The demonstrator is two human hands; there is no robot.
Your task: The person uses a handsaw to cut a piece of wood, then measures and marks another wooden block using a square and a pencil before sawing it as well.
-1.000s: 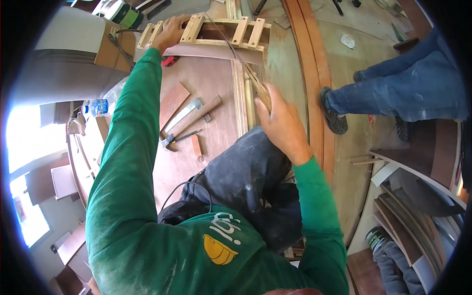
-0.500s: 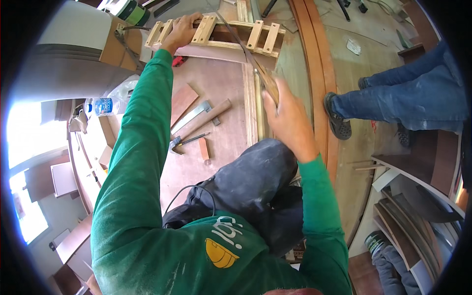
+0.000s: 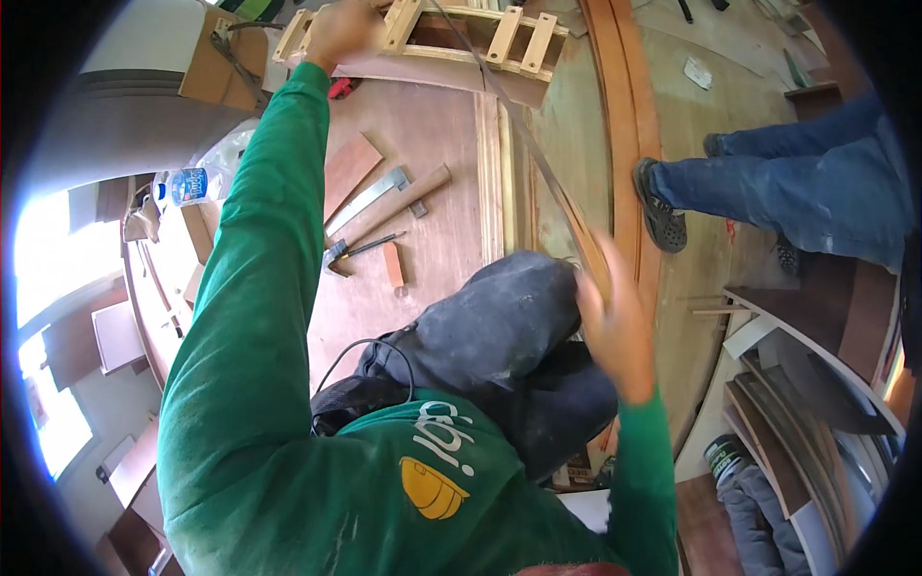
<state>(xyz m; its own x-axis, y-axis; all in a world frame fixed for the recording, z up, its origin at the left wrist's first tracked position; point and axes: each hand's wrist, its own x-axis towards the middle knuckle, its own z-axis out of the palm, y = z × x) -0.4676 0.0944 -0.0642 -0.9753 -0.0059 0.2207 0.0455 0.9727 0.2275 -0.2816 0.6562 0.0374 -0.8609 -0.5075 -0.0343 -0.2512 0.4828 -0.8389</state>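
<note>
My left hand (image 3: 343, 31) grips the slatted light-wood frame (image 3: 504, 36) at the top of the view, its fingers partly blurred. My right hand (image 3: 619, 336) is closed on the wooden handle (image 3: 591, 250) of a long, thin-bladed saw (image 3: 533, 144), whose blade runs up across the frame. On the pinkish plywood (image 3: 432, 125) beside my knee lie a hammer (image 3: 336, 255), a pale metal strip (image 3: 370, 197), a dark pencil (image 3: 375, 244) and a small wooden block (image 3: 394, 264). A red tool (image 3: 342, 87) sits beneath the frame.
A person's jeans-clad legs and dark clogs (image 3: 663, 211) are at the right, beside long orange-brown boards (image 3: 624, 115). Curved panels (image 3: 788, 432) lean at lower right. A water bottle (image 3: 187, 187) stands at the left, near grey sheet material (image 3: 144, 125).
My right hand has pulled down and back toward my body with the saw, and is motion-blurred. My left hand stays on the frame, which appears higher in view.
</note>
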